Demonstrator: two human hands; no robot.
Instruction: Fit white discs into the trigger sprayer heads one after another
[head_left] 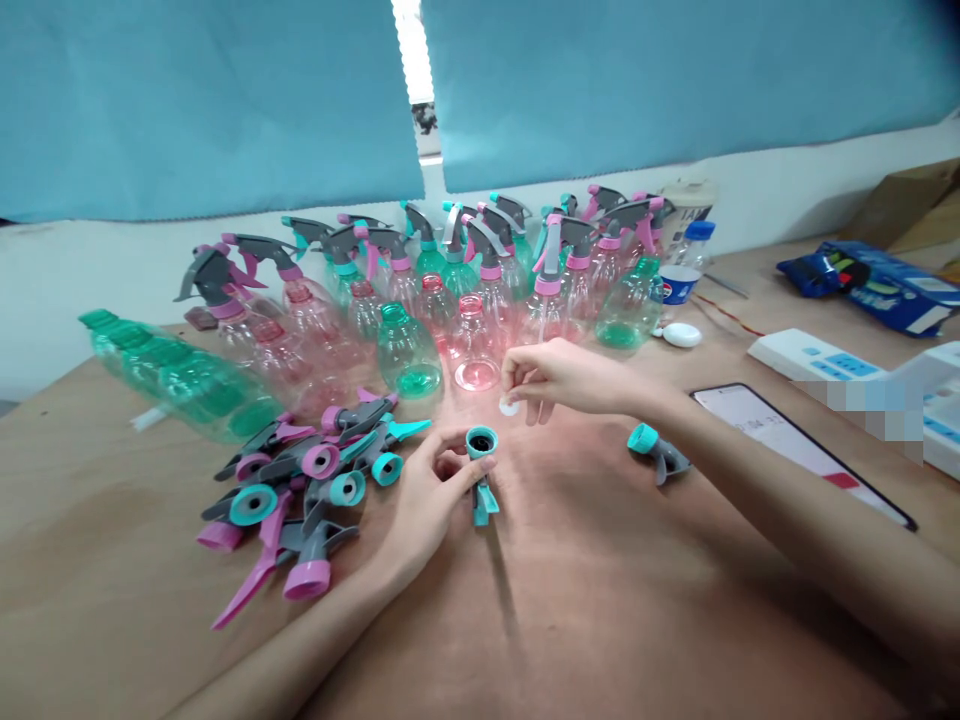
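Between the fingers of my left hand [442, 475] is a grey and teal trigger spray head [481, 443], its collar opening facing up. My right hand [551, 380] is a little above and to the right of it, pinching a small white disc [509, 407]. The disc and the collar are apart. Left of my left hand lies a heap of loose spray heads [321, 460] with pink and teal collars. A single teal-collared spray head [658, 452] rests under my right forearm's far side. Beyond my hands stand a green open bottle [409, 350] and a clear pink open bottle [474, 345].
Several bottles with spray heads fitted [551, 285] crowd the back by the wall. Green bottles [172, 370] lie on their sides at the left. A phone [795, 450], power strips [817, 355], a blue snack packet [877, 285] and earbud case [681, 335] occupy the right.
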